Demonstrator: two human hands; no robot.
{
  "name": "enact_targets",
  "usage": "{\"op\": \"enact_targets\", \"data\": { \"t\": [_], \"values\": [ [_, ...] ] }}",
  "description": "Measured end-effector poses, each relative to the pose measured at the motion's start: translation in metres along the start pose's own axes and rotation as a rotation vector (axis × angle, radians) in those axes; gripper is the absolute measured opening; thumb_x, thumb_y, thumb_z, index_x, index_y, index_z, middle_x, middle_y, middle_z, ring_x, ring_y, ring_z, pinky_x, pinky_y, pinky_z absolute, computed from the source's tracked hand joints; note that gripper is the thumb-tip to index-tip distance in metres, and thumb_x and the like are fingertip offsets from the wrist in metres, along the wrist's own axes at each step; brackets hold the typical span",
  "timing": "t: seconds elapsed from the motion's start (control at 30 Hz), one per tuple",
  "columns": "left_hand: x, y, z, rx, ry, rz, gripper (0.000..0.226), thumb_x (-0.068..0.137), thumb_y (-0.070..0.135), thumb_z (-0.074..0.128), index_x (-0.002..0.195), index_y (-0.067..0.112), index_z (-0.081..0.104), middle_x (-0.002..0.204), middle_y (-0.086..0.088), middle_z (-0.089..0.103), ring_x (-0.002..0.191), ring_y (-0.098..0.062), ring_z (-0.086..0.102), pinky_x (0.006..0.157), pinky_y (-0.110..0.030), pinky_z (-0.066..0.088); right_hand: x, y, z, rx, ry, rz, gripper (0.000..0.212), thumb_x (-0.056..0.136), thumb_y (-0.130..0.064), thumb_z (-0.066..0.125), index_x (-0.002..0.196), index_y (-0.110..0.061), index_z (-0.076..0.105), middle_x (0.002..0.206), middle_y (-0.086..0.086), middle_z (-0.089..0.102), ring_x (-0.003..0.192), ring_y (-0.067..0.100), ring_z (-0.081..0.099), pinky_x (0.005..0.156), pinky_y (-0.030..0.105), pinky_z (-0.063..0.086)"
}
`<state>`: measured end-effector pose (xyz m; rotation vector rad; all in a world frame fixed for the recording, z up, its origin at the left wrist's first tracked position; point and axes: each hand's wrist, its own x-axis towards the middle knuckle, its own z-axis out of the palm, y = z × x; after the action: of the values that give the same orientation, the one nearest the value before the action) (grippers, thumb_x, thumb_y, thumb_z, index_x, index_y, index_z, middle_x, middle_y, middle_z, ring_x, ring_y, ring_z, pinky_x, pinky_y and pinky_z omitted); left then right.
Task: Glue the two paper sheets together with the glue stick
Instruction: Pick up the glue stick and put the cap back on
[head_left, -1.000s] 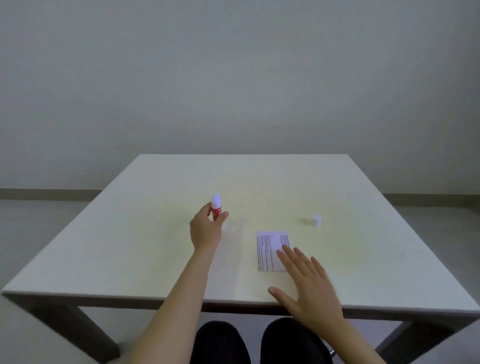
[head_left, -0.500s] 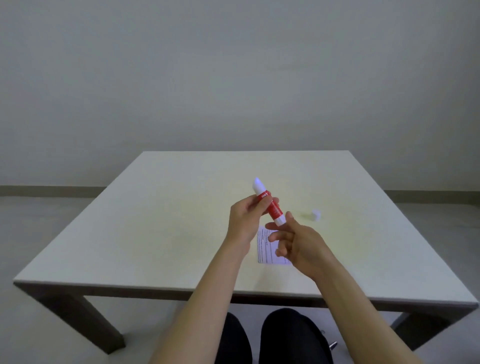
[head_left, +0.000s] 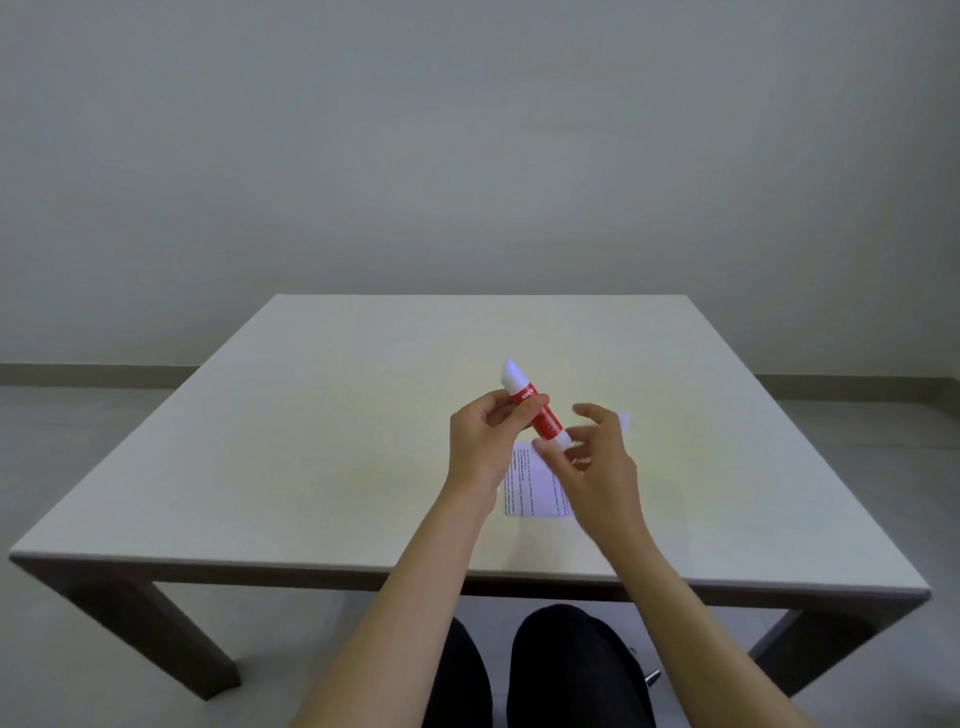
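Note:
My left hand (head_left: 485, 441) grips a red glue stick (head_left: 535, 413) by its middle and holds it tilted above the table, its white uncapped tip pointing up and to the left. My right hand (head_left: 597, 462) is at the stick's lower white end, with thumb and fingertips closed around it and the index finger raised. A small printed paper sheet (head_left: 535, 486) lies flat on the table under both hands, partly hidden by my right wrist. I cannot tell whether a second sheet lies beneath it.
A small white cap (head_left: 625, 417) stands on the table just behind my right hand. The pale square table (head_left: 311, 564) has its near edge close to my knees. A plain wall stands behind it.
My left hand lifted the glue stick off the table and brought it right, over the paper. My right hand rose from the sheet and took the stick's lower end.

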<state>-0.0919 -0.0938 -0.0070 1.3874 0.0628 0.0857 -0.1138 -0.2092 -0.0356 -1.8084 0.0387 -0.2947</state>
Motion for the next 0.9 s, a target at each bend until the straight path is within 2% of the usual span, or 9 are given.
{"op": "enact_targets", "data": {
  "t": [0.1, 0.2, 0.3, 0.4, 0.47, 0.57, 0.63, 0.73, 0.9],
  "values": [
    [-0.002, 0.001, -0.001, -0.001, -0.018, -0.003, 0.010, 0.080, 0.017, 0.071, 0.087, 0.009, 0.072, 0.098, -0.013, 0.076, 0.095, -0.025, 0.072, 0.079, -0.021, 0.049, 0.005, -0.013, -0.012, 0.587, -0.420, 0.553, 0.056, 0.095, -0.051, 0.034, 0.098, -0.002, 0.063, 0.064, 0.012, 0.065, 0.052, 0.024, 0.058, 0.062, 0.033, 0.051],
    [-0.003, 0.001, -0.002, -0.007, -0.026, -0.006, 0.006, 0.081, 0.018, 0.071, 0.084, 0.013, 0.073, 0.096, -0.010, 0.076, 0.094, -0.023, 0.072, 0.084, -0.024, 0.049, 0.005, -0.012, -0.014, 0.694, -0.405, 0.506, 0.037, 0.097, -0.032, 0.043, 0.089, -0.001, 0.061, 0.056, 0.006, 0.061, 0.050, 0.020, 0.055, 0.057, 0.027, 0.051],
    [0.000, -0.004, 0.000, 0.004, 0.029, -0.028, 0.018, 0.078, 0.021, 0.073, 0.091, 0.007, 0.075, 0.093, -0.009, 0.076, 0.093, -0.023, 0.072, 0.080, -0.022, 0.048, -0.002, 0.002, -0.001, 0.028, -0.066, -0.039, 0.014, 0.088, -0.018, 0.061, 0.089, -0.006, 0.055, 0.067, 0.002, 0.067, 0.059, 0.019, 0.062, 0.058, 0.021, 0.049],
    [0.002, -0.010, 0.002, 0.074, 0.082, -0.014, 0.013, 0.073, 0.023, 0.078, 0.083, 0.015, 0.075, 0.085, -0.006, 0.077, 0.090, -0.024, 0.072, 0.084, -0.029, 0.052, -0.001, 0.025, 0.005, -0.589, 0.160, -0.418, 0.027, 0.080, -0.028, 0.071, 0.083, -0.009, 0.051, 0.063, -0.005, 0.061, 0.057, 0.023, 0.056, 0.061, 0.030, 0.042],
    [0.003, -0.012, 0.001, 0.089, 0.102, -0.004, 0.009, 0.072, 0.023, 0.079, 0.079, 0.020, 0.074, 0.082, -0.004, 0.077, 0.088, -0.024, 0.073, 0.086, -0.031, 0.053, 0.000, 0.019, 0.002, -0.371, 0.022, -0.201, 0.033, 0.083, -0.041, 0.064, 0.087, -0.011, 0.053, 0.064, -0.007, 0.062, 0.057, 0.021, 0.057, 0.061, 0.031, 0.043],
    [0.005, -0.014, -0.003, 0.081, 0.118, -0.017, 0.011, 0.072, 0.023, 0.080, 0.080, 0.018, 0.074, 0.083, -0.004, 0.077, 0.088, -0.023, 0.073, 0.082, -0.028, 0.052, 0.006, 0.001, -0.007, 0.347, -0.359, 0.427, 0.054, 0.094, -0.052, 0.036, 0.097, -0.006, 0.062, 0.066, 0.011, 0.068, 0.054, 0.024, 0.056, 0.062, 0.031, 0.045],
    [0.004, -0.013, -0.004, 0.085, 0.113, -0.025, 0.017, 0.072, 0.024, 0.079, 0.084, 0.013, 0.075, 0.084, -0.005, 0.077, 0.087, -0.022, 0.073, 0.081, -0.026, 0.051, 0.011, 0.002, -0.012, 0.568, -0.470, 0.540, 0.049, 0.098, -0.041, 0.034, 0.092, -0.002, 0.063, 0.061, 0.011, 0.064, 0.053, 0.023, 0.054, 0.063, 0.030, 0.046],
    [0.004, -0.013, -0.003, 0.074, 0.122, -0.022, 0.014, 0.072, 0.022, 0.080, 0.082, 0.014, 0.075, 0.081, -0.004, 0.077, 0.087, -0.023, 0.073, 0.084, -0.028, 0.053, 0.005, 0.006, -0.005, 0.456, -0.317, 0.349, 0.025, 0.094, -0.025, 0.052, 0.091, -0.002, 0.060, 0.064, 0.006, 0.067, 0.060, 0.023, 0.057, 0.064, 0.029, 0.050],
    [0.000, -0.014, 0.004, 0.055, 0.179, -0.009, 0.007, 0.074, 0.024, 0.078, 0.073, 0.026, 0.071, 0.075, 0.005, 0.074, 0.078, -0.014, 0.071, 0.072, -0.019, 0.050, -0.003, 0.024, 0.020, -0.562, 0.247, -0.428, 0.030, 0.080, -0.016, 0.069, 0.078, -0.013, 0.040, 0.059, 0.002, 0.057, 0.050, 0.022, 0.044, 0.051, 0.028, 0.034]
  ]
}}
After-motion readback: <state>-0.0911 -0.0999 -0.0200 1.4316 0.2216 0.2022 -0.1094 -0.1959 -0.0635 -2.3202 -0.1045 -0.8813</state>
